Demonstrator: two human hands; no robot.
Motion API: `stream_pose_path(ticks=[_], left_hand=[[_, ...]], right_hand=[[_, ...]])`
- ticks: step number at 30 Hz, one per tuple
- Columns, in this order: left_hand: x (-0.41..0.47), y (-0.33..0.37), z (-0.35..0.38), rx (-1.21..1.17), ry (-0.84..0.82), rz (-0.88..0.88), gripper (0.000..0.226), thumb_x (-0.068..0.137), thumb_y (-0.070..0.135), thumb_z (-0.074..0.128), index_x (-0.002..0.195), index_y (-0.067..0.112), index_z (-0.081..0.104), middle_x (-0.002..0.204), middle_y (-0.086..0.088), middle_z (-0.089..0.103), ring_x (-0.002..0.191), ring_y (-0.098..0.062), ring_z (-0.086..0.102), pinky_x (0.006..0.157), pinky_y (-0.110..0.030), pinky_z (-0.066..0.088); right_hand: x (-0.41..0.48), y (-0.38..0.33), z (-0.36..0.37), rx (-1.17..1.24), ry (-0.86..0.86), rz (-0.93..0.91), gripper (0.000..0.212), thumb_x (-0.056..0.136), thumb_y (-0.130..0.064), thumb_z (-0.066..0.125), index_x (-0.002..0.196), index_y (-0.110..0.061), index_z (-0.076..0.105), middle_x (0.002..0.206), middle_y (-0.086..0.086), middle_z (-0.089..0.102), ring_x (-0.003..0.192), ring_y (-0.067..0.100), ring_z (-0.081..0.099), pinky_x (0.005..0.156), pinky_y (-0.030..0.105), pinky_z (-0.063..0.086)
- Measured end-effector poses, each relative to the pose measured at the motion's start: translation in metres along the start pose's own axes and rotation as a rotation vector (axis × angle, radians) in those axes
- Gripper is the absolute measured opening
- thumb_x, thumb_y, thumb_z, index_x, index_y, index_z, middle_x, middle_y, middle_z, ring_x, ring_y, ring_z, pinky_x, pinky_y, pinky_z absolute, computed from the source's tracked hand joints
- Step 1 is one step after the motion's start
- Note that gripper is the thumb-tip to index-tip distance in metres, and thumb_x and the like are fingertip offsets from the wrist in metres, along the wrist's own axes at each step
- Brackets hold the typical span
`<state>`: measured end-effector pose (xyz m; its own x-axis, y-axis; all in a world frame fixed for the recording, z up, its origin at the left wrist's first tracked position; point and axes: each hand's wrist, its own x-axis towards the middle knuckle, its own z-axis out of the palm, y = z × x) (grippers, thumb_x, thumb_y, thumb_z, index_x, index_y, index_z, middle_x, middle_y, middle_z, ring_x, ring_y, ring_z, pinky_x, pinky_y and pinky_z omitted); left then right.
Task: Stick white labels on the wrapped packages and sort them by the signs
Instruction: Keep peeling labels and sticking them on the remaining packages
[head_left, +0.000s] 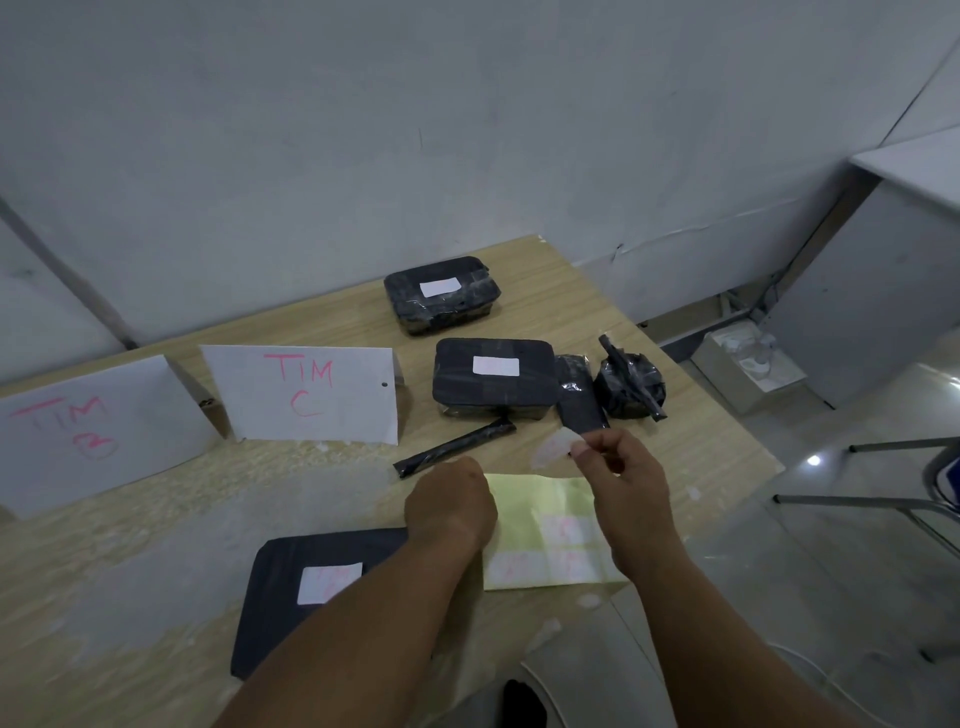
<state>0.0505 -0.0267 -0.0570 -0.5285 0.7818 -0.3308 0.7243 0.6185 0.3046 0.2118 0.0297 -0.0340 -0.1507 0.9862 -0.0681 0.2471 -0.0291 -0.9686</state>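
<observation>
Right hand (623, 483) pinches a peeled white label (553, 448) just beyond the label sheet (540, 512). Left hand (449, 506) rests on the sheet, fingers hidden. An unlabelled flat package (579, 402) lies beyond. Risk: the limp label may fold onto itself and stick.

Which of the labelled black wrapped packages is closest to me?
The flat black wrapped package partly under the left forearm; the rear box and the middle box lie farther back.
</observation>
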Motion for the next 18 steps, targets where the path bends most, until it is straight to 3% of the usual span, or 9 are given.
stream_pose_path(ticks=[5, 10, 13, 16, 18], left_hand=[[0.001, -0.001, -0.007, 0.011, 0.088, 0.024, 0.019, 0.093, 0.024, 0.052, 0.107, 0.02, 0.064, 0.108, -0.001, 0.065, 0.095, -0.021, 0.062, 0.068, -0.029, 0.042], [0.011, -0.01, -0.014, 0.05, 0.198, 0.044, 0.019, 0.097, 0.021, 0.044, 0.111, 0.019, 0.056, 0.1, -0.004, 0.064, 0.078, -0.021, 0.052, 0.064, -0.032, 0.039], [0.015, -0.016, -0.015, 0.062, 0.212, 0.044, 0.017, 0.095, 0.02, 0.047, 0.11, 0.019, 0.054, 0.099, -0.005, 0.063, 0.082, -0.023, 0.057, 0.064, -0.033, 0.041], [0.02, -0.016, -0.013, -0.081, 0.259, 0.074, 0.015, 0.099, 0.03, 0.043, 0.103, 0.025, 0.056, 0.096, 0.0, 0.063, 0.079, -0.016, 0.054, 0.065, -0.03, 0.041], [0.023, -0.014, -0.015, -0.348, 0.207, 0.126, 0.014, 0.099, 0.033, 0.047, 0.094, 0.028, 0.059, 0.095, 0.005, 0.063, 0.08, -0.011, 0.054, 0.066, -0.026, 0.042]], right_hand=[[0.002, 0.0, 0.008, 0.071, -0.045, 0.065, 0.005, 0.089, -0.019, 0.068, 0.084, -0.019, 0.067, 0.068, -0.009, 0.066, 0.057, -0.004, 0.057, 0.05, 0.01, 0.045], [0.009, 0.001, 0.018, 0.048, -0.124, 0.082, 0.007, 0.089, -0.017, 0.068, 0.082, -0.015, 0.067, 0.068, -0.01, 0.067, 0.058, -0.003, 0.057, 0.051, 0.01, 0.044], [0.014, 0.003, 0.024, 0.008, -0.17, 0.099, 0.009, 0.089, -0.018, 0.067, 0.08, -0.017, 0.067, 0.065, -0.016, 0.065, 0.056, -0.006, 0.053, 0.05, 0.01, 0.042], [0.021, 0.003, 0.03, -0.044, -0.2, 0.118, 0.011, 0.088, -0.021, 0.067, 0.077, -0.02, 0.067, 0.068, -0.013, 0.065, 0.058, -0.006, 0.053, 0.059, 0.019, 0.043], [0.027, 0.001, 0.034, -0.086, -0.238, 0.116, 0.012, 0.087, -0.021, 0.067, 0.076, -0.021, 0.066, 0.07, -0.01, 0.064, 0.057, -0.004, 0.052, 0.06, 0.022, 0.042]])
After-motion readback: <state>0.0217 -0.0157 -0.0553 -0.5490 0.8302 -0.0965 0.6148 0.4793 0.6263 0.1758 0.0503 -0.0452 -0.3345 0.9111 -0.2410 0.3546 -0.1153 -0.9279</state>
